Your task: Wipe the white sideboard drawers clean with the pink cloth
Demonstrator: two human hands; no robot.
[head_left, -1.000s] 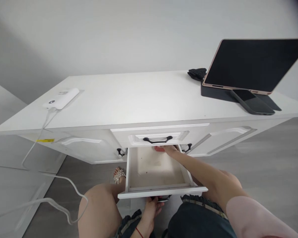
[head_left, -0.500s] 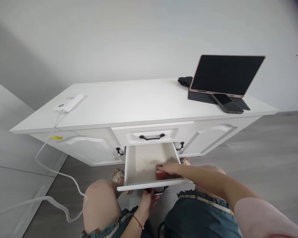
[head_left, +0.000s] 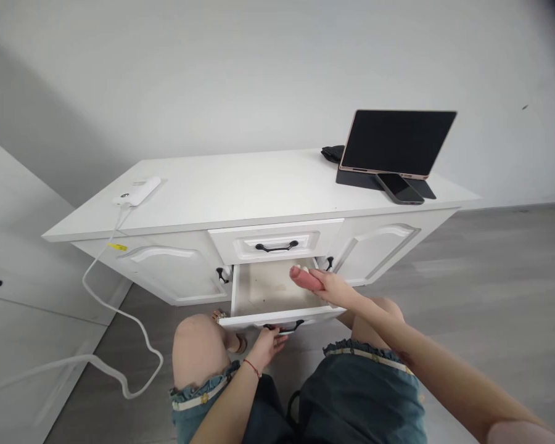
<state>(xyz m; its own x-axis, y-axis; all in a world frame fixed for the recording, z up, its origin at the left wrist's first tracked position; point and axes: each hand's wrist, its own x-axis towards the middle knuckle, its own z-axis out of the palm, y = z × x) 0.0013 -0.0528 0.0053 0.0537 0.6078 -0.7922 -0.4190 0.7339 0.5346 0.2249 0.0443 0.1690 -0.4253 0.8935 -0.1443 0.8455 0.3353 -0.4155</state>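
My right hand (head_left: 332, 287) is closed around a pink-red, rounded, elongated item (head_left: 306, 279) with some white along its far side. It is held above the right part of the pulled-out lower drawer (head_left: 259, 290); I cannot make out its exact kind. Below the drawer's front panel, my left hand (head_left: 267, 346) has its fingers hooked at the black drawer handle (head_left: 289, 329). The drawer's pale floor shows a few small dark specks. Above it, the upper drawer (head_left: 276, 240) is closed.
On the white cabinet top (head_left: 231, 185) stand a dark-screened tablet (head_left: 395, 143), a phone (head_left: 400, 189) and a black crumpled item (head_left: 333, 153). At the left lies a white device (head_left: 137, 192) with a white cable (head_left: 120, 316) hanging down. My knees flank the drawer.
My right hand has lifted the pink-red item out of the drawer. The drawer looks pushed in somewhat, with my left hand still at its handle. The view has shifted slightly.
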